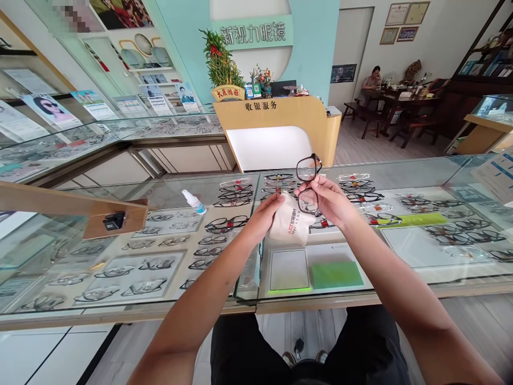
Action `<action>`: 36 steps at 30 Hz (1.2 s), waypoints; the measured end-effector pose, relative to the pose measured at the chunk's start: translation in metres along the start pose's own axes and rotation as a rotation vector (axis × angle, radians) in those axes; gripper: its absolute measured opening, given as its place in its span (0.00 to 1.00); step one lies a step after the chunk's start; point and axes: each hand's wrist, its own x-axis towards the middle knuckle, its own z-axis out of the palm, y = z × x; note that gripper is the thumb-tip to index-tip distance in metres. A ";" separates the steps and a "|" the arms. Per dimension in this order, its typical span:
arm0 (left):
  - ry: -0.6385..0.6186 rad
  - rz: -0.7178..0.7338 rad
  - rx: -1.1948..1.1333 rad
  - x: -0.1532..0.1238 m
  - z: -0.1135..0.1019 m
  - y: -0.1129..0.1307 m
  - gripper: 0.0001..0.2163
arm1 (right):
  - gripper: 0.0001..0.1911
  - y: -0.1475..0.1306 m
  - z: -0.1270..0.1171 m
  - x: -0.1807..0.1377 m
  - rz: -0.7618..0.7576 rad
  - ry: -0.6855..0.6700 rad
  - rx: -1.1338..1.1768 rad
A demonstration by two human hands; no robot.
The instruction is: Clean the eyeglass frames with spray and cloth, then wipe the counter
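Note:
My right hand (331, 199) is closed on a pair of dark-framed eyeglasses (308, 170), turned on end above the glass counter so that one lens is over the other. Pinched in my left hand (267, 214) is a pale cleaning cloth (292, 219) with red and dark print, hanging down beside the lower lens. Whether the cloth touches that lens I cannot tell. A white spray bottle (194, 202) with a blue label stands on the counter to the left of my hands.
Under the glass top (244, 289) lie rows of eyeglass frames (226, 223) and a green block (336, 274). A wooden piece with a black object (114, 220) juts in at left. Beyond are a cashier desk (276, 117) and a person (372, 80) seated at a table.

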 end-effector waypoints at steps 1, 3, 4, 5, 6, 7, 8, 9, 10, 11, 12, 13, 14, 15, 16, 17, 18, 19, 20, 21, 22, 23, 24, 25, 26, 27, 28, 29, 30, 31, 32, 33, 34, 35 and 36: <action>0.011 0.014 -0.050 -0.001 0.000 0.002 0.22 | 0.17 0.000 0.001 0.000 0.000 -0.003 -0.004; 0.004 0.043 -0.121 -0.002 0.001 0.005 0.22 | 0.17 0.001 0.004 -0.001 0.005 -0.002 -0.014; -0.015 0.056 -0.141 -0.002 0.001 0.007 0.21 | 0.18 0.001 0.005 -0.002 0.008 0.001 -0.017; -0.039 0.067 -0.156 -0.003 0.001 0.009 0.20 | 0.19 0.001 0.006 -0.002 0.011 0.006 -0.020; -0.064 0.075 -0.167 -0.004 0.002 0.011 0.20 | 0.19 0.001 0.006 -0.002 0.012 0.017 -0.022; -0.086 0.078 -0.177 -0.005 0.002 0.013 0.19 | 0.20 0.001 0.006 -0.002 0.013 0.030 -0.025; -0.103 0.080 -0.184 -0.006 0.003 0.015 0.19 | 0.21 0.001 0.006 -0.002 0.011 0.044 -0.029; -0.117 0.083 -0.188 -0.007 0.003 0.016 0.19 | 0.21 0.002 0.006 -0.002 0.009 0.057 -0.032; -0.128 0.087 -0.191 -0.008 0.004 0.017 0.19 | 0.21 0.002 0.005 -0.002 0.007 0.067 -0.037; -0.140 0.091 -0.192 -0.009 0.004 0.018 0.19 | 0.20 0.003 0.004 -0.002 0.001 0.075 -0.044; -0.152 0.093 -0.190 -0.010 0.005 0.018 0.19 | 0.20 0.004 0.003 -0.002 -0.011 0.081 -0.056; -0.164 0.091 -0.187 -0.011 0.005 0.019 0.19 | 0.20 0.005 0.003 -0.001 -0.029 0.088 -0.075; -0.174 0.087 -0.184 -0.012 0.005 0.019 0.19 | 0.19 0.006 0.002 -0.001 -0.051 0.094 -0.100; -0.180 0.083 -0.181 -0.013 0.004 0.018 0.20 | 0.19 0.007 0.002 -0.001 -0.075 0.099 -0.127; -0.184 0.084 -0.177 -0.014 0.004 0.018 0.20 | 0.19 0.008 0.002 -0.001 -0.096 0.103 -0.151; -0.186 0.091 -0.175 -0.015 0.005 0.017 0.20 | 0.18 0.009 0.003 -0.001 -0.111 0.106 -0.168; -0.189 0.103 -0.171 -0.016 0.005 0.017 0.21 | 0.18 0.009 0.003 -0.001 -0.119 0.109 -0.178; -0.194 0.118 -0.164 -0.016 0.006 0.017 0.21 | 0.19 0.010 0.004 -0.001 -0.121 0.113 -0.184; -0.204 0.131 -0.153 -0.017 0.006 0.016 0.22 | 0.19 0.010 0.004 -0.001 -0.122 0.120 -0.189; -0.215 0.140 -0.139 -0.017 0.007 0.016 0.22 | 0.20 0.010 0.005 -0.001 -0.121 0.131 -0.196; -0.227 0.145 -0.126 -0.017 0.007 0.016 0.22 | 0.20 0.010 0.005 -0.001 -0.122 0.143 -0.205; -0.239 0.143 -0.117 -0.016 0.007 0.015 0.22 | 0.21 0.010 0.005 -0.001 -0.124 0.153 -0.215; -0.254 0.136 -0.113 -0.016 0.007 0.015 0.20 | 0.21 0.010 0.006 -0.001 -0.129 0.161 -0.222; -0.265 0.130 -0.112 -0.015 0.006 0.014 0.18 | 0.21 0.010 0.006 -0.001 -0.133 0.166 -0.223; -0.267 0.131 -0.105 -0.015 0.006 0.013 0.16 | 0.22 0.010 0.007 -0.001 -0.133 0.168 -0.219; -0.260 0.143 -0.084 -0.015 0.006 0.013 0.14 | 0.22 0.011 0.008 -0.001 -0.129 0.167 -0.211; -0.244 0.166 -0.040 -0.015 0.007 0.012 0.13 | 0.22 0.012 0.010 -0.002 -0.121 0.165 -0.201; -0.220 0.201 0.022 -0.016 0.008 0.011 0.12 | 0.22 0.013 0.011 -0.002 -0.111 0.163 -0.191; -0.195 0.242 0.086 -0.018 0.010 0.011 0.12 | 0.22 0.015 0.013 -0.003 -0.103 0.164 -0.183; -0.174 0.281 0.137 -0.020 0.012 0.010 0.13 | 0.23 0.017 0.016 -0.004 -0.097 0.168 -0.177; -0.162 0.310 0.162 -0.022 0.015 0.009 0.15 | 0.23 0.019 0.018 -0.005 -0.096 0.173 -0.171; -0.156 0.328 0.159 -0.024 0.018 0.007 0.18 | 0.23 0.022 0.020 -0.006 -0.099 0.180 -0.164; -0.153 0.334 0.135 -0.026 0.020 0.005 0.22 | 0.23 0.025 0.022 -0.006 -0.104 0.187 -0.155; -0.152 0.329 0.103 -0.027 0.023 0.004 0.25 | 0.22 0.027 0.024 -0.007 -0.104 0.192 -0.145; -0.154 0.315 0.076 -0.028 0.024 0.002 0.27 | 0.22 0.030 0.025 -0.008 -0.102 0.195 -0.133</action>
